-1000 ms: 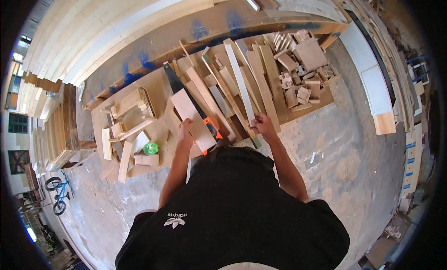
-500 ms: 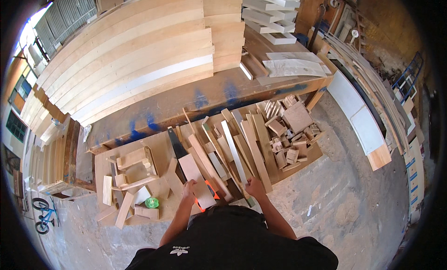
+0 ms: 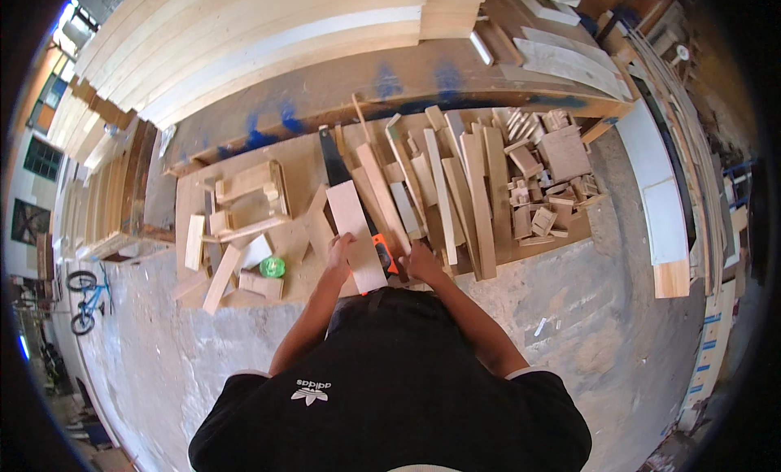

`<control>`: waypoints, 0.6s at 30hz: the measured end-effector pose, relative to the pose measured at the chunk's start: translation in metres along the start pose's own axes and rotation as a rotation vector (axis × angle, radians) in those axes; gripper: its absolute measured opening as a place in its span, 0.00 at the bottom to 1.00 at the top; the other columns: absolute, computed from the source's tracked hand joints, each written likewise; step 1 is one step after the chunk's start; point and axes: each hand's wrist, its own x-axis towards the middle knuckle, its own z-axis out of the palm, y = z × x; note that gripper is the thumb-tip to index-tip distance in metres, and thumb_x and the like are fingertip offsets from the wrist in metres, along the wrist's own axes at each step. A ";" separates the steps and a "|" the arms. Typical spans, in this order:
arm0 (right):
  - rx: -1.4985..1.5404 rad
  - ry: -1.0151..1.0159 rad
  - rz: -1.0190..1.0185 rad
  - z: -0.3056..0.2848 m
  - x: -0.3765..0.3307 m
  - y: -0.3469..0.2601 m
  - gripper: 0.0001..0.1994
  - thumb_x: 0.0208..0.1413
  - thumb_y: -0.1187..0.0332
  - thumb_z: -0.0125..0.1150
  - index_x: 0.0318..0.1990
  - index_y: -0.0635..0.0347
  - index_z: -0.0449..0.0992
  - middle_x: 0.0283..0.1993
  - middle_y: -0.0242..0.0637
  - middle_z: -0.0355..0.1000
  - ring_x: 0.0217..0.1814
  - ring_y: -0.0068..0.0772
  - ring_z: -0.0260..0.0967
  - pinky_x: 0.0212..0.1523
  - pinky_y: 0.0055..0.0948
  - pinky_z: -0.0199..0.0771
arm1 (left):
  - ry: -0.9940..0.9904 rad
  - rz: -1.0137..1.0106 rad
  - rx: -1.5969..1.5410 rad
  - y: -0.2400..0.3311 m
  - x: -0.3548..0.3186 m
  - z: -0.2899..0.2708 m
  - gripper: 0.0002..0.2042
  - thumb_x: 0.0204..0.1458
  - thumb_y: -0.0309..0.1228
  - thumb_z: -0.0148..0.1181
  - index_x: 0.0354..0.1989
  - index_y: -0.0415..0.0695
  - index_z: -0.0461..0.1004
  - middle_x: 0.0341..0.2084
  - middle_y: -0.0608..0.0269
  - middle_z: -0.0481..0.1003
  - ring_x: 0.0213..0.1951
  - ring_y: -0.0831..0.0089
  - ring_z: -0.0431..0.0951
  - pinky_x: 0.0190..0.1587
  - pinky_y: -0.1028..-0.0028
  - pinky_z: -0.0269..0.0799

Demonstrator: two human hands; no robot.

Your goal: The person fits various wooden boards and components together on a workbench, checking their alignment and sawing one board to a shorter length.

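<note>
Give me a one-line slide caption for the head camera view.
Left hand on a pale flat wooden board, right hand beside a handsaw with orange handle, amid timber offcuts.

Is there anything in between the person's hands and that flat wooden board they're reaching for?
Nothing visible. The left hand already rests on the flat wooden board. The right hand sits beside the orange saw handle, which lies partly under the board.

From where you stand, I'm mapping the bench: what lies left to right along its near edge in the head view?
Short wood offcuts → green round lid → left hand → flat board → saw's orange handle → right hand → long slats → small blocks.
</note>
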 end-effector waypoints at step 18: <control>0.694 0.229 -0.064 -0.055 -0.012 0.036 0.17 0.56 0.65 0.49 0.19 0.64 0.61 0.17 0.33 0.56 0.22 0.20 0.55 0.23 0.32 0.55 | 0.111 -0.052 -0.051 -0.006 -0.018 -0.029 0.07 0.44 0.31 0.56 0.29 0.42 0.70 0.24 0.62 0.69 0.28 0.70 0.73 0.30 0.69 0.70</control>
